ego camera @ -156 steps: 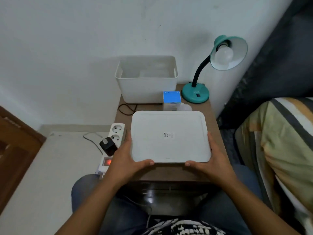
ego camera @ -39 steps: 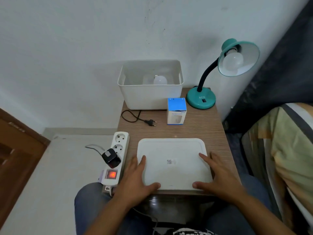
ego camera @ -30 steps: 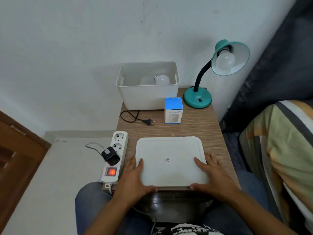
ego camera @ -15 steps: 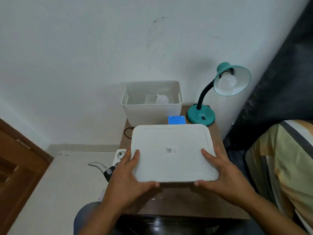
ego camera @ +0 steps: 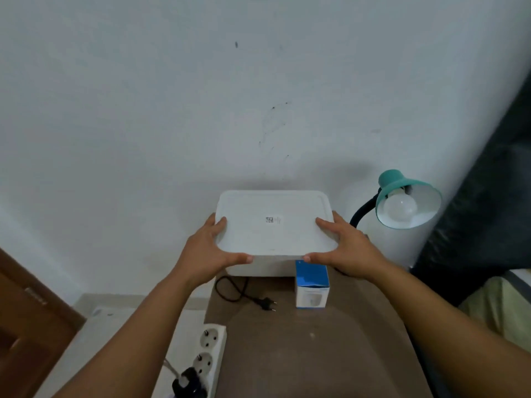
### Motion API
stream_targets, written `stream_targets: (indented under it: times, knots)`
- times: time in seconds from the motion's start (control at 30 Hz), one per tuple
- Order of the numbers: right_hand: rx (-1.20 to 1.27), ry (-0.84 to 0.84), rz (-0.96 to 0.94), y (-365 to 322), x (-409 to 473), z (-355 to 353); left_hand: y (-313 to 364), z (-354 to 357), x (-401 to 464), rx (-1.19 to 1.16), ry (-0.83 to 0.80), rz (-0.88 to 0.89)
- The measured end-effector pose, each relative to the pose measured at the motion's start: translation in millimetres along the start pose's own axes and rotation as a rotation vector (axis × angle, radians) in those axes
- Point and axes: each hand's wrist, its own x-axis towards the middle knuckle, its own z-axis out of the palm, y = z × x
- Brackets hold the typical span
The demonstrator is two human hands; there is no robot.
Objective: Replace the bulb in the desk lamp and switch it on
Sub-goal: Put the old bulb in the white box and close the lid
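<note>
Both hands hold a white lid (ego camera: 274,225) over the white bin (ego camera: 258,268) at the far edge of the tabletop (ego camera: 310,349). The left hand (ego camera: 208,248) has its grip on the lid's left edge, fingers up the side and thumb curled under the near edge. The right hand (ego camera: 349,248) takes the right edge the same way. The lid covers the bin's top; whether it is seated on the rim cannot be told. A small code label sits at the lid's middle.

The lamp (ego camera: 402,202), teal with a black bendy neck, stands at the far right of the tabletop, its shade turned toward the camera. A white bulb (ego camera: 400,209) sits in the shade, unlit. A blue and white box (ego camera: 311,284) stands just near of the bin, under the right thumb. A black plug (ego camera: 265,303) and its cord lie loose on the tabletop left of the box. A white power strip (ego camera: 208,354) lies off the tabletop's left edge, with a black adapter in its near socket.
</note>
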Motion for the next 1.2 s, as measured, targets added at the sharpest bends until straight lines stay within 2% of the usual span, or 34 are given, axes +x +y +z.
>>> stream_targets:
  times: [0.27,0.6,0.77,0.9,0.97,1.1,1.13,1.2]
  knots:
    - [0.027,-0.055,0.093,12.4,51.3,20.7,-18.4,6.7,44.2,-0.039,-0.059,-0.068]
    - [-0.023,-0.074,0.096,20.0,66.9,25.9,-29.4,14.2,61.2,-0.032,-0.091,-0.068]
    - [-0.104,-0.101,0.071,19.5,63.1,25.3,-34.1,15.5,60.6,0.019,-0.093,-0.064]
    - [-0.187,-0.127,0.060,18.7,59.3,24.4,-37.6,15.5,56.4,-0.025,-0.076,-0.072]
    - [-0.245,-0.052,0.025,17.9,55.2,29.5,-41.3,13.7,52.1,-0.044,-0.084,-0.071]
    - [-0.120,0.299,-0.192,7.9,28.2,48.1,-56.0,11.6,31.2,-0.142,-0.046,-0.039]
    - [-0.085,0.349,-0.245,4.2,19.9,54.2,-60.2,12.5,22.5,-0.159,-0.023,-0.051]
    - [-0.041,0.328,-0.300,-2.7,4.0,68.8,-72.3,14.8,3.1,-0.179,0.003,-0.109]
